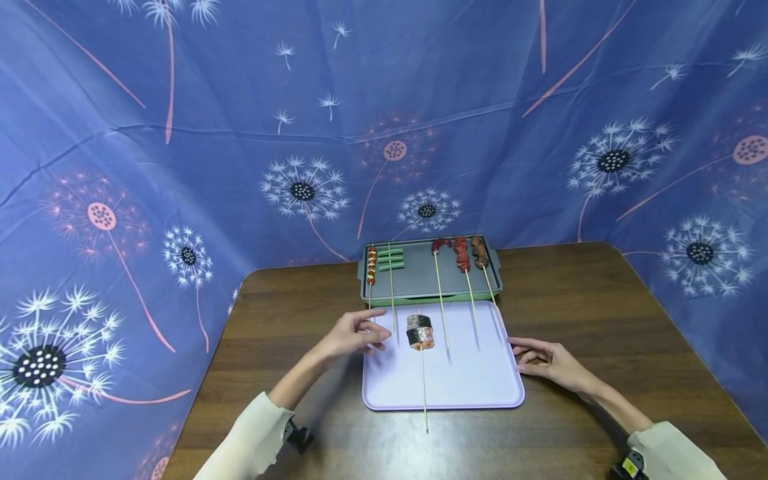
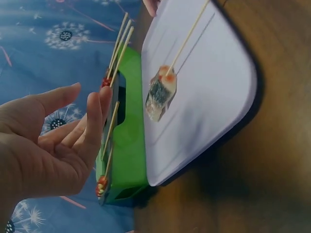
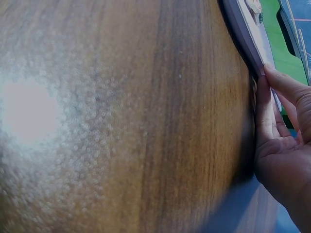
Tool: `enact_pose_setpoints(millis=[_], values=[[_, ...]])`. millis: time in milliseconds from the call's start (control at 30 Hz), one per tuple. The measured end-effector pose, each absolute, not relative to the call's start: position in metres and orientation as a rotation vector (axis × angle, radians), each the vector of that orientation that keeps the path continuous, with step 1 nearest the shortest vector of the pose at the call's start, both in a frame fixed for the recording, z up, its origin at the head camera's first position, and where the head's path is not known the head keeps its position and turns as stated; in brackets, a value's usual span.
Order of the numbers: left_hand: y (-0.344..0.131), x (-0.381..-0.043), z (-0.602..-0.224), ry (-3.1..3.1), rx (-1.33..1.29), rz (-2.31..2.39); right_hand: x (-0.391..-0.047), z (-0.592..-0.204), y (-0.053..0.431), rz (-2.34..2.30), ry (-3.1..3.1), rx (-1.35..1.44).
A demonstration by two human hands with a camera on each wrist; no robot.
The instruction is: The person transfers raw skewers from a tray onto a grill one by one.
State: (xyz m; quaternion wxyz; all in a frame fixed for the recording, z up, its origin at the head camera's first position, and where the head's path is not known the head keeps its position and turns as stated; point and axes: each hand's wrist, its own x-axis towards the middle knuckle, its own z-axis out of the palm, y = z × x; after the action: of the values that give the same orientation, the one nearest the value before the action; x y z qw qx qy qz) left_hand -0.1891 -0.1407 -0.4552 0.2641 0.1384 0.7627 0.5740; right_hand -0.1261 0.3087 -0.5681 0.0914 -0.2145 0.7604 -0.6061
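My right hand point(image 1: 549, 365) pinches the right rim of a pale lilac tray point(image 1: 474, 387), thumb on top and fingers beneath, as the right wrist view shows. My left hand point(image 1: 354, 335) hovers over the tray's left edge, fingers loosely bent and holding nothing. On the tray lies a skewer of dark-skinned fish-like chunks point(image 1: 419, 332), its stick reaching past the tray's front edge. Behind stands a grill with a grey top point(image 1: 414, 283) and green body point(image 2: 129, 160). It bears a skewer of green stalks point(image 1: 391, 259) and a skewer of red and pale pieces point(image 1: 371, 265) near my left hand.
Farther right on the grill lie a skewer with a curled dark red piece point(image 1: 441, 245), a red meat skewer point(image 1: 461, 255) and a brown meat skewer point(image 1: 480, 252). Their sticks jut over the tray. A wooden table point(image 1: 288, 300) meets a blue dandelion-print cloth point(image 1: 372, 87) behind.
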Motion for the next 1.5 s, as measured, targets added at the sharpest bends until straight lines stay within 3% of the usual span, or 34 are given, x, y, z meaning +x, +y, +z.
enact_pose_setpoints(millis=[833,1500], values=[[-0.127,-0.085,-0.533,1.545,0.303,1.604,-0.125,-0.568,0.308,-1.823,2.275,-0.677],[-0.093,-0.067,-0.541,1.542,0.072,1.808,-0.125,-0.571,0.308,-1.747,2.334,-0.544]])
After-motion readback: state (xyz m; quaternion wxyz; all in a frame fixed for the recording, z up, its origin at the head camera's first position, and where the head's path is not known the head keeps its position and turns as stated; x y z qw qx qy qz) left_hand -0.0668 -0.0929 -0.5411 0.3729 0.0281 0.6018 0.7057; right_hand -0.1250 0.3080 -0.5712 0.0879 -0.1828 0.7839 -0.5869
